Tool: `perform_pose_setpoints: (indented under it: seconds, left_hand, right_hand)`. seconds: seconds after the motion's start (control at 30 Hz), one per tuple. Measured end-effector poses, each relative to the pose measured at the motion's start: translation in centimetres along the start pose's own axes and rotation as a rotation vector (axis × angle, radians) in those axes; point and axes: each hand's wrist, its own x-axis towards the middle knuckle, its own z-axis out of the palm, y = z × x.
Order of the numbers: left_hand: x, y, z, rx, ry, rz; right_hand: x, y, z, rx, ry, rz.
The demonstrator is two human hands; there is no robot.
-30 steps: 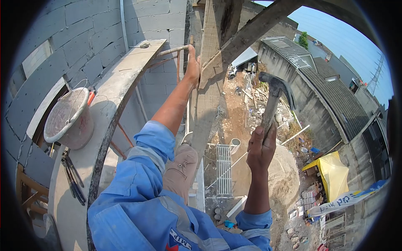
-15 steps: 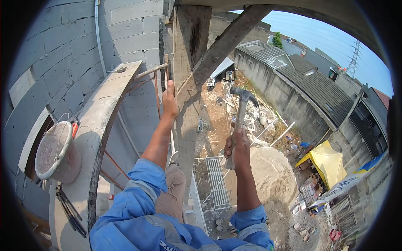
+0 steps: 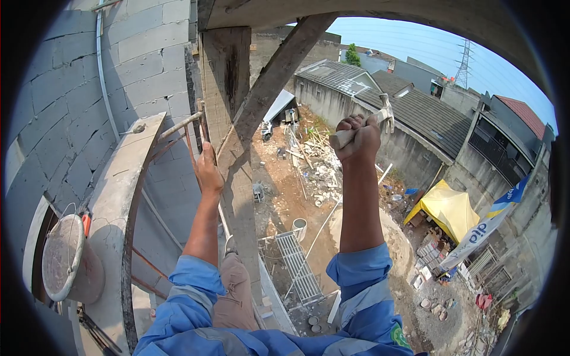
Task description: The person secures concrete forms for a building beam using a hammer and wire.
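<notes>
A: Hammer [image 3: 386,111]?
B: In the right hand [image 3: 360,137], raised, right of the timber post [image 3: 237,169]. Fingers clamped round the handle [image 3: 342,140], its end poking out.
A: Handling?
B: Probably head-heavy, stiff, not fragile; could slip if sweaty. Best held low on the handle.
A: Left hand [image 3: 209,173]?
B: At the post's edge; can't tell finger closure.
</notes>
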Motion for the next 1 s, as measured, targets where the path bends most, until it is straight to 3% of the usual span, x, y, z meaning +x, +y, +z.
perform_pose_setpoints:
  seconds: [0.03,0.07,0.13,0.17,0.23,0.3,0.4,0.43,0.47,0.53,0.6,0.67,0.73,0.8,0.87,0.93,1.0]
  left_hand:
    - [-0.4,-0.3,-0.4,0.001,0.007,-0.011]
    - [-0.3,-0.4,-0.6,0.089,0.031,0.004]
    - [0.0,0.1,0.2,0.168,0.051,0.026]
    - [-0.3,1.1,1.2,0.059,0.082,0.037]
    - [-0.1,1.4,1.4,-0.046,0.117,0.049]
    - [-0.3,0.6,0.6,0.087,0.096,0.024]
    - [-0.4,1.0,0.7,0.087,0.088,0.043]
    - [-0.4,0.9,0.6,0.09,0.093,0.04]
    - [-0.4,1.0,0.6,0.091,0.106,0.055]
    - [-0.4,1.3,1.2,0.088,0.127,0.072]
    - [-0.9,2.5,1.9,-0.047,0.14,0.027]
    - [-1.2,2.2,1.9,0.004,0.166,0.035]
    - [-0.4,1.9,1.4,0.073,0.172,0.035]
    - [-0.6,1.7,1.0,0.121,0.195,0.006]
    - [-0.5,1.8,1.2,0.251,0.219,0.013]
    - [-0.1,1.8,1.4,0.233,0.231,0.015]
    - [-0.6,1.8,1.4,0.2,0.234,0.012]
  right_hand:
    - [-1.0,1.3,2.8,-0.115,-0.005,0.088]
    - [-1.7,1.3,3.6,-0.156,-0.312,0.345]
    - [-3.9,1.9,3.8,-0.545,-0.411,0.28]
    - [-3.6,1.4,2.7,-0.55,-0.423,0.26]
    - [-2.4,0.6,1.3,-0.448,-0.341,0.279]
    - [-1.1,0.0,-0.7,-0.221,-0.214,0.305]
    - [-0.3,1.1,0.7,-0.13,-0.093,0.307]
    - [-0.4,0.8,1.1,-0.15,-0.319,0.471]
    - [-0.7,0.6,1.3,-0.151,-0.319,0.478]
    - [-1.8,0.1,1.4,-0.423,-0.573,0.49]
    - [-3.2,0.3,0.6,-0.535,-0.502,0.41]
    - [-7.0,1.5,-1.7,-1.066,-0.304,-0.009]
    - [-10.3,2.4,-6.2,-1.24,-0.317,-0.214]
    - [-14.3,4.0,-10.6,-1.193,-0.399,-0.241]
    - [-17.1,5.9,-14.2,-1.578,-0.425,-0.499]
    - [-17.9,6.1,-14.5,-1.666,-0.495,-0.493]
    - [-18.6,5.6,-12.4,-1.62,-0.371,-0.329]
